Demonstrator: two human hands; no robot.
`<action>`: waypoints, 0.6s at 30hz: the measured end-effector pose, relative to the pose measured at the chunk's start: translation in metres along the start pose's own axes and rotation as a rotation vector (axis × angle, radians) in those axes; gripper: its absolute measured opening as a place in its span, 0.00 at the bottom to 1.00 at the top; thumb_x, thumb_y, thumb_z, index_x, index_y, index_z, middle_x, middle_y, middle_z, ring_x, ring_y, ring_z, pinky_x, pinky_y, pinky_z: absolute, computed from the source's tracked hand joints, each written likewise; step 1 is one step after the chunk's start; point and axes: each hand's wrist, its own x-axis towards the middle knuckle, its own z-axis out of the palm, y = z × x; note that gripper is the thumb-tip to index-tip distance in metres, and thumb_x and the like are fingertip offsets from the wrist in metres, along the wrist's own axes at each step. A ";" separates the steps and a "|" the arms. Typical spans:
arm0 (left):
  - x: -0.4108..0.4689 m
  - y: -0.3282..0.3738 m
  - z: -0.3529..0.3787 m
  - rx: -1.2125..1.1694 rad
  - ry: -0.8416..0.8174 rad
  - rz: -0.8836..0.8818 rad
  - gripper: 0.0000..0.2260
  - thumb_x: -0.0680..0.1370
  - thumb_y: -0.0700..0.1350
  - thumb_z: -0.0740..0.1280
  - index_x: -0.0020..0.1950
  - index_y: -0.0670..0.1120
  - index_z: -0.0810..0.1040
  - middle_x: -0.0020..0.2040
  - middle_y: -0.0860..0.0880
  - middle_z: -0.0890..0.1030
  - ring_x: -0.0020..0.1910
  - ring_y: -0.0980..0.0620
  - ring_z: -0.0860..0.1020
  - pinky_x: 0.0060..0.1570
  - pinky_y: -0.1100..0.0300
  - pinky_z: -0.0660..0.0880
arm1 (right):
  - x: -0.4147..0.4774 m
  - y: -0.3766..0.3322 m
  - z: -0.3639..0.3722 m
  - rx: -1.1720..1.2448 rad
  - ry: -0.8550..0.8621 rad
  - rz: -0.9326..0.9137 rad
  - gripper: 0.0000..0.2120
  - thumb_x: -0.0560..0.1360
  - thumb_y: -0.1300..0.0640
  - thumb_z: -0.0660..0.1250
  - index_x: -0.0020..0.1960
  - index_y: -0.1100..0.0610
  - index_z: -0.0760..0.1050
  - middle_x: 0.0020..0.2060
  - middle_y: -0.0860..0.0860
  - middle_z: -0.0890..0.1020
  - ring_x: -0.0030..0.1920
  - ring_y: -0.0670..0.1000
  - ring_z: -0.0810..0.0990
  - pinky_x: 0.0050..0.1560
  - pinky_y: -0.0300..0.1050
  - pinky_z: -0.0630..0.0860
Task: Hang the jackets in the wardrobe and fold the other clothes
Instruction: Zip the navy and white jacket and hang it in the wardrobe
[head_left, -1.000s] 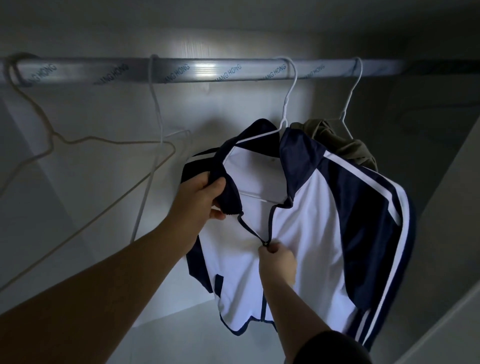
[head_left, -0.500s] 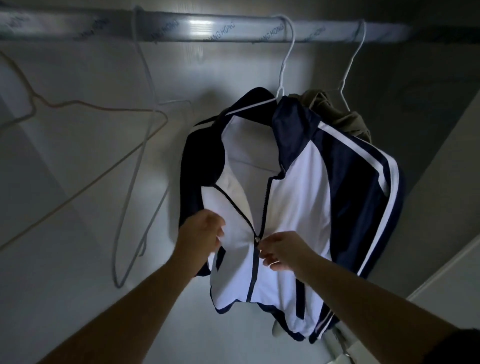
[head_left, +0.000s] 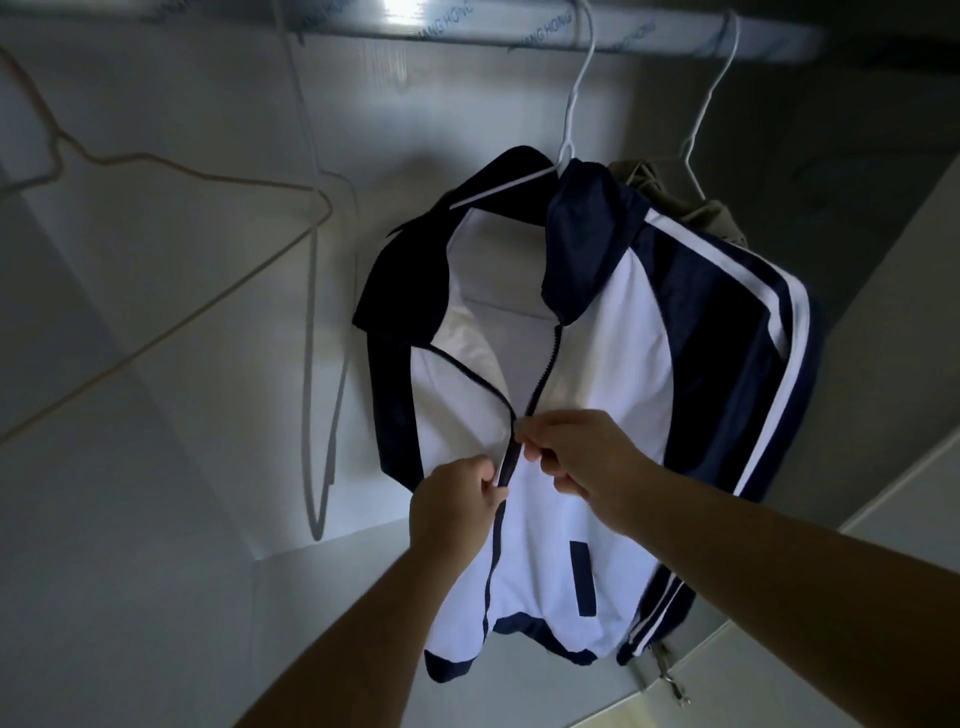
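Jacket (head_left: 613, 395), white in the body with navy sleeves, collar and hem and white stripes down the sleeve, is hung inside the wardrobe on a white wire hanger (head_left: 574, 104), which is hooked over the metal rail (head_left: 519, 31) at the top of the view. Its zip (head_left: 543, 384) is closed from the hem up to about mid-chest and is parted above that, so that the white lining is shown below the collar. The zip tape just under the meeting point is pinched by the left hand (head_left: 457, 501), fingers curled onto the fabric edge. The meeting point itself is gripped by the right hand (head_left: 582, 457), thumb and fingertips closed together there; the pull is covered by them and cannot be made out. A narrow navy pocket (head_left: 583, 577) is seen low on the front. Just behind the jacket's far shoulder, an olive garment (head_left: 711, 218) is hung from a second white hanger (head_left: 706, 98) on the same rail. Further along the rail, well apart from the jacket, a pale hanger (head_left: 311, 312) and a beige wire hanger (head_left: 208, 179) are hung bare, with shadows thrown on the back wall (head_left: 182, 415).
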 end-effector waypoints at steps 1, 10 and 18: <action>-0.001 -0.003 0.000 0.055 -0.012 0.001 0.15 0.76 0.51 0.69 0.35 0.47 0.68 0.29 0.52 0.72 0.31 0.50 0.73 0.33 0.60 0.69 | -0.001 -0.008 0.000 0.063 0.014 -0.036 0.07 0.77 0.64 0.64 0.42 0.62 0.79 0.26 0.50 0.76 0.24 0.45 0.65 0.22 0.34 0.60; 0.010 0.046 -0.024 -0.077 0.197 0.057 0.11 0.76 0.54 0.66 0.39 0.49 0.72 0.31 0.55 0.75 0.32 0.53 0.76 0.34 0.61 0.68 | -0.019 -0.057 0.008 0.207 0.011 -0.172 0.09 0.78 0.64 0.63 0.41 0.62 0.80 0.27 0.51 0.77 0.22 0.45 0.67 0.21 0.35 0.65; 0.017 0.026 -0.027 0.103 0.131 -0.053 0.10 0.78 0.54 0.64 0.51 0.49 0.79 0.49 0.51 0.84 0.49 0.51 0.81 0.48 0.62 0.74 | -0.026 -0.111 -0.007 0.256 0.054 -0.385 0.10 0.79 0.63 0.63 0.40 0.60 0.78 0.27 0.49 0.77 0.22 0.43 0.67 0.23 0.34 0.64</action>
